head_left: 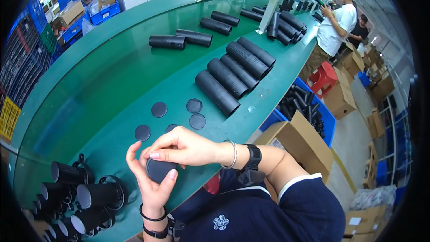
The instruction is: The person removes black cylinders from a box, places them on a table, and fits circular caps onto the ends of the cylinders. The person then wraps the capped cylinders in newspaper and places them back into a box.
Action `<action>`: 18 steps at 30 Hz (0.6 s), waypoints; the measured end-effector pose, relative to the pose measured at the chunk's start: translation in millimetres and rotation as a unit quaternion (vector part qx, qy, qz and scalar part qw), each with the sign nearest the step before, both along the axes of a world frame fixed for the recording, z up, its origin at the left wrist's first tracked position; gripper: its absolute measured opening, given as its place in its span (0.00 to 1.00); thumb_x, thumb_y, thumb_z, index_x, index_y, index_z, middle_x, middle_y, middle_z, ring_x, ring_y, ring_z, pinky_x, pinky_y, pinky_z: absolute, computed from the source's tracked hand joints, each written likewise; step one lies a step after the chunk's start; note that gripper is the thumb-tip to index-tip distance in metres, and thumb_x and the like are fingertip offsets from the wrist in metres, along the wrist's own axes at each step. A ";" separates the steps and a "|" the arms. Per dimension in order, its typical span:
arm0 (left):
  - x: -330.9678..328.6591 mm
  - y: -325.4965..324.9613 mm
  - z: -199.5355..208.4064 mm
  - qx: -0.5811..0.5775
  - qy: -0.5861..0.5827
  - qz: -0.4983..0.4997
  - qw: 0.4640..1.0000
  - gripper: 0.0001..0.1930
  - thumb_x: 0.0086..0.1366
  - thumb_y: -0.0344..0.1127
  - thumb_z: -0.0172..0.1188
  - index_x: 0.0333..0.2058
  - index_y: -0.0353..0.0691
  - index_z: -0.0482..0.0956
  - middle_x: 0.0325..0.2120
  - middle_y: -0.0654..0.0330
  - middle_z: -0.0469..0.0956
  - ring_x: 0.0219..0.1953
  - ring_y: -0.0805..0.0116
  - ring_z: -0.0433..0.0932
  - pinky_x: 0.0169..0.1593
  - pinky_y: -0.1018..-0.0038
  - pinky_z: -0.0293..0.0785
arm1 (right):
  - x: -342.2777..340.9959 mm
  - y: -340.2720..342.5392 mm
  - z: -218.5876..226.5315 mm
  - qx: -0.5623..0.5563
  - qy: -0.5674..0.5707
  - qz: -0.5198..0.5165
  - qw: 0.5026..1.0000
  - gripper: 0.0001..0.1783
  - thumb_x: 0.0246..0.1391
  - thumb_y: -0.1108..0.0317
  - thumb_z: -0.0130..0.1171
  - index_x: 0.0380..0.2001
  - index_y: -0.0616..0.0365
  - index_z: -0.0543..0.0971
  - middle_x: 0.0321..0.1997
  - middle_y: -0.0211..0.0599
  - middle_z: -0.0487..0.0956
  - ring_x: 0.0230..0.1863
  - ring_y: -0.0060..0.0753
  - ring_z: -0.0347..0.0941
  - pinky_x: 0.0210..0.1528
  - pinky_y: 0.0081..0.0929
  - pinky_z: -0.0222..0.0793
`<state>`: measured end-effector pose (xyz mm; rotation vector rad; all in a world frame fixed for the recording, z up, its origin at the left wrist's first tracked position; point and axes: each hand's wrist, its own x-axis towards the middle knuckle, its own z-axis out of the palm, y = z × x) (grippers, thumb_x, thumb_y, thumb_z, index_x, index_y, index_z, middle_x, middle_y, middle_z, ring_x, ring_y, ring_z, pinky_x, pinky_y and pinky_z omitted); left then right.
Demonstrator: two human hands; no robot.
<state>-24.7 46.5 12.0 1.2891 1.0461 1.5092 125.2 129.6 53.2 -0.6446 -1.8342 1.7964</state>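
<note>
My left hand [151, 186] is wrapped around a round black cap [160, 170], its thumb on the near rim and its fingers on the far side. Across from it, my right hand [184, 146] pinches the cap's upper edge with thumb and fingers. Whether a longer part sits beneath the cap is hidden. Just beyond my hands, loose black discs [159, 109] lie flat on the green bench [134, 103]; one is partly covered by my right hand. Farther right, several black ribbed tubes [218, 93] lie side by side.
Black cylinders with ring-shaped attachments [102, 192] crowd the bench at near left. More tubes [167, 42] lie on the darker green strip beyond. An open cardboard box [298, 145] and a blue bin [330, 123] of black parts adjoin the right edge. Another person [337, 26] stands far right.
</note>
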 end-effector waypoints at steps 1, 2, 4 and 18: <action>-0.8 -4.9 4.1 0.002 0.004 0.002 1.000 0.49 0.52 0.40 0.68 0.65 0.42 0.44 0.45 0.55 0.70 0.48 0.66 0.71 0.51 0.73 0.67 | -0.1 -2.9 0.8 0.002 0.004 0.002 1.000 0.15 0.60 0.63 0.57 0.47 0.59 0.80 0.32 0.29 0.83 0.17 0.12 0.67 0.18 0.14 0.62; -2.5 -12.1 8.4 -0.002 -0.010 -0.004 1.000 0.49 0.51 0.37 0.67 0.65 0.40 0.42 0.46 0.53 0.69 0.49 0.63 0.70 0.54 0.69 0.65 | -0.5 -6.1 1.1 -0.007 0.025 0.036 0.999 0.15 0.60 0.64 0.57 0.48 0.58 0.80 0.35 0.30 0.83 0.17 0.12 0.67 0.18 0.14 0.63; -11.6 -28.9 13.8 -0.022 -0.017 -0.014 1.000 0.50 0.51 0.33 0.66 0.65 0.38 0.40 0.47 0.50 0.70 0.51 0.59 0.71 0.58 0.64 0.63 | -2.7 -12.6 -1.6 -0.055 0.061 0.103 0.991 0.16 0.60 0.66 0.56 0.50 0.57 0.79 0.41 0.32 0.83 0.18 0.14 0.70 0.20 0.14 0.66; -14.2 -22.0 9.8 0.016 0.118 -0.068 0.991 0.50 0.50 0.31 0.70 0.64 0.42 0.42 0.49 0.53 0.68 0.54 0.61 0.70 0.57 0.64 0.67 | 7.8 -21.2 -25.6 -0.066 0.083 -0.051 0.993 0.13 0.61 0.65 0.56 0.43 0.62 0.81 0.28 0.29 0.79 0.18 0.12 0.68 0.19 0.11 0.61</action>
